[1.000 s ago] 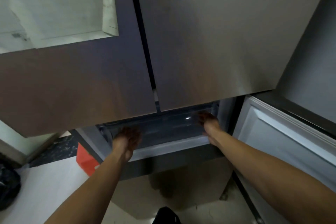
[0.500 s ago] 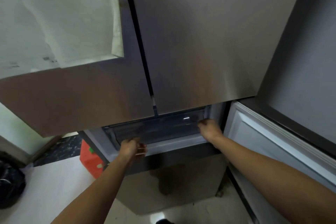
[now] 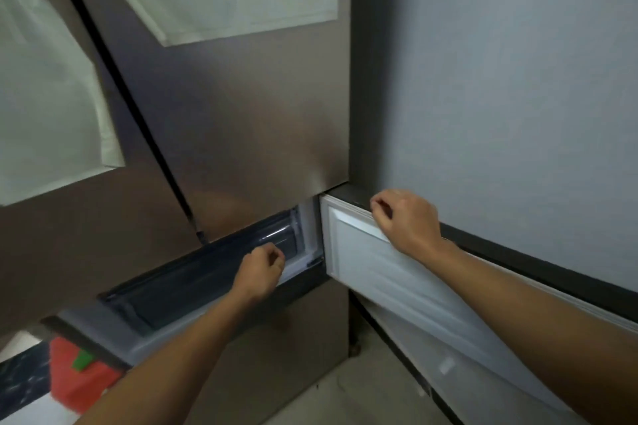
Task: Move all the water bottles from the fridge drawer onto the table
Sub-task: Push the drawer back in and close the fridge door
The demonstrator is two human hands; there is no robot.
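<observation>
At the bottom left a red box (image 3: pixel 74 378) with a green patch sits low beside the fridge (image 3: pixel 262 121); above it a white sheet (image 3: pixel 45 97) hangs on the fridge's left front, and another hangs further right, near the top. Under the two upper fronts the drawer (image 3: pixel 193 281) stands partly pulled out, its dark clear walls showing; its inside is too dim to tell what lies in it, so the bottles cannot be made out. The left hand (image 3: pixel 261 271) is at the drawer's right end, fingers curled onto its front rim, gripping it. Just right of the drawer the door (image 3: pixel 386 272) of the lower compartment stands swung open, white liner facing the camera. The right hand (image 3: pixel 405 221) holds the door's top edge near the hinge side, fingers hooked over the dark rim. Behind it rises a plain grey wall (image 3: pixel 518 79).
</observation>
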